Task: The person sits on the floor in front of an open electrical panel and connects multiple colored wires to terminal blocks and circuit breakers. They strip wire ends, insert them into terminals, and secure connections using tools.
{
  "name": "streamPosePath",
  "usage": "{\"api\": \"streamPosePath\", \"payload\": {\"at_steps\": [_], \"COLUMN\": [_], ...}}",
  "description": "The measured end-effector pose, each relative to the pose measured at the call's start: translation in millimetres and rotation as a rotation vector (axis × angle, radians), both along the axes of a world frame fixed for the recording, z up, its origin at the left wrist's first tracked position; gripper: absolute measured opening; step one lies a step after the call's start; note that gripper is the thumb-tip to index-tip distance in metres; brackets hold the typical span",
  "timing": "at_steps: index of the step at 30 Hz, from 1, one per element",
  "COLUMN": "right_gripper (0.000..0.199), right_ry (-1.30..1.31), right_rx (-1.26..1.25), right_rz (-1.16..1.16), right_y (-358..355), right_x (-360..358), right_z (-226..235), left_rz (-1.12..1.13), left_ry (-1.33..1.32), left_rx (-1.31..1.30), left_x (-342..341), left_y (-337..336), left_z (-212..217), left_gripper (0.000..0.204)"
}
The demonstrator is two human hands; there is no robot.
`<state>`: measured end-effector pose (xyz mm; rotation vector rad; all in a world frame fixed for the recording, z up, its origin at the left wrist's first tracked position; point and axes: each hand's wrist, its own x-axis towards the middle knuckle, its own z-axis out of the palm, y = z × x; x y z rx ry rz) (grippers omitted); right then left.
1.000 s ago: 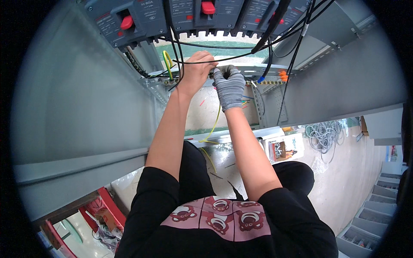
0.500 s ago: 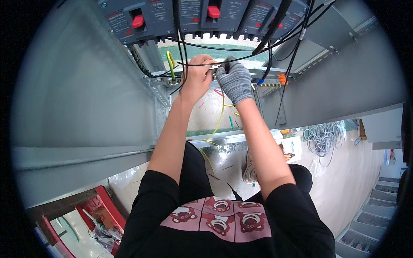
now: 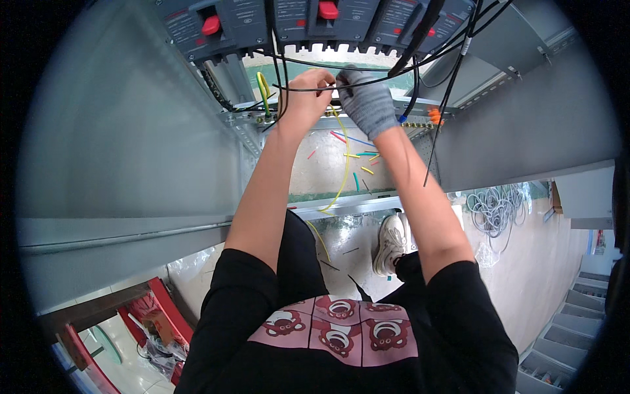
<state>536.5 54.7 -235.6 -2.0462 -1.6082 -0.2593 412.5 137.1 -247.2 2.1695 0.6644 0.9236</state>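
My bare left hand is raised above the cross rail, its thumb and fingers pinched together at something too small to make out. Close beside it, my right hand wears a grey striped glove. Its fingers curl toward the left fingertips, and what they hold is hidden. A thin black wire passes across both hands. Under them lies the metal cross rail with a row of brass terminals. A yellow wire hangs from the rail between my forearms. A yellow-green wire loops up left of my left hand.
Grey circuit breakers with red levers hang overhead, black cables dropping from them. Grey cabinet panels flank me. Coloured scraps lie on the floor inside the frame. A coiled grey cable lies at right, a red-framed cart at lower left.
Both hands have risen slightly, and the right wrist has shifted right. The right hand's fingers have moved a little up and away from the rail. My view shows more of the shoe and floor scraps.
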Motion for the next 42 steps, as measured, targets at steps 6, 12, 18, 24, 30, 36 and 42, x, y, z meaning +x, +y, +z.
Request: {"api": "streamPosePath", "payload": {"at_steps": [6, 12, 18, 24, 30, 36, 42], "right_gripper": [0.037, 0.018, 0.017, 0.017, 0.013, 0.013, 0.012], "right_ry": [-0.138, -0.329, -0.358, -0.161, 0.282, 0.076, 0.001], "right_rx": [0.006, 0.071, -0.11, -0.07, 0.155, 0.049, 0.118], "right_rz": [-0.055, 0.119, 0.128, 0.189, 0.221, 0.099, 0.123], "right_y": [-24.8, -15.3, -5.7, 12.8, 8.3, 8.4, 3.0], "right_x": [-30.0, -16.5, -12.3, -2.2, 20.3, 3.5, 11.0], "right_z": [-12.8, -25.9, -7.7, 5.4, -39.6, -33.7, -30.8], "left_rz": [-0.07, -0.1, -0.024, 0.092, 0.054, 0.225, -0.058], "left_ry": [-0.125, -0.213, -0.121, -0.013, -0.042, -0.139, -0.081], "left_rx": [0.011, 0.026, 0.12, 0.568, 0.635, 0.444, 0.427], "left_x": [-5.7, -8.2, -10.3, -16.1, -17.6, -5.2, -7.8], "left_y": [1.6, 2.9, 6.6, -6.7, -31.4, 10.2, -24.2], "left_z": [-8.2, -10.8, -7.7, 5.0, -2.3, -3.5, 2.3], "left_gripper": [0.012, 0.007, 0.004, 0.006, 0.005, 0.007, 0.006]}}
